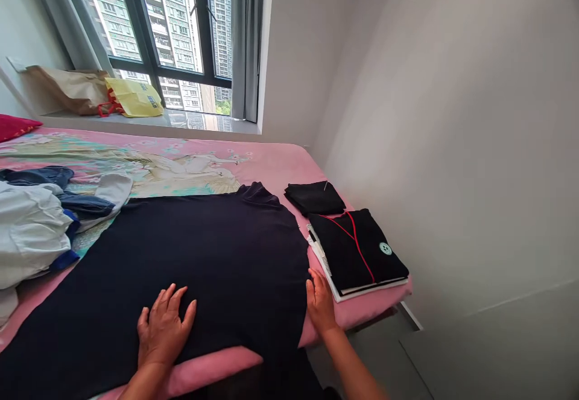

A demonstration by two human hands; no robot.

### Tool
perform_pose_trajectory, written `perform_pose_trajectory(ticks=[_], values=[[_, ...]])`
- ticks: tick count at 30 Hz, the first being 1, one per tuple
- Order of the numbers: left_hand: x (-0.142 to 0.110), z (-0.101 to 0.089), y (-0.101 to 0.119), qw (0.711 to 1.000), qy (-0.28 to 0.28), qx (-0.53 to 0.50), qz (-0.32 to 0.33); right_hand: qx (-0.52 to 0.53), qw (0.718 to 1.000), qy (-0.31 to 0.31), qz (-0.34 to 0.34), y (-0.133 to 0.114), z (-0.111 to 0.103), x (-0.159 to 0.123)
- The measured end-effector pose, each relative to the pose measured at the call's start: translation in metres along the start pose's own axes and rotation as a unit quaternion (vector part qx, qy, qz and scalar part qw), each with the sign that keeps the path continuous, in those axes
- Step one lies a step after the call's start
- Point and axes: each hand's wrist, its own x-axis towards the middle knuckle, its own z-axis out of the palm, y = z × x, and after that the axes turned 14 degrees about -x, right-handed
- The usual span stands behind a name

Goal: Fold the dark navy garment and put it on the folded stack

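Observation:
A black shirt (217,249) with a high collar lies spread out across the bed, its collar toward the right and far side. My left hand (163,326) rests on the shirt near the bed's front edge, fingers spread and holding nothing. At the shirt's right edge is my right hand (320,300), its fingers stretched out along the cloth. Just beyond it sits a stack of folded clothes (362,255), topped by a black garment with red piping and a small round badge. Part of the shirt hangs over the front edge.
A folded black garment (314,198) lies behind the stack. White and blue clothes (36,225) are heaped at the left. The bed (275,158) has a pink patterned sheet. On the windowsill stand a brown paper bag (75,89) and a yellow bag (136,98). A wall borders the right.

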Motion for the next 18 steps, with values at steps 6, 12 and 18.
perform_pose_trajectory(ticks=[6,12,18], values=[[0.0,-0.017,0.008,0.999,-0.014,-0.043,-0.015,0.088,0.993,0.064,0.05,0.002,-0.008,-0.011],[-0.031,-0.023,0.043,0.982,-0.002,-0.187,0.017,0.072,0.988,-0.015,0.134,-0.002,-0.016,-0.001],[-0.043,-0.005,0.113,0.947,-0.136,-0.261,0.133,0.069,0.963,-0.115,0.234,-0.002,-0.018,0.045]])
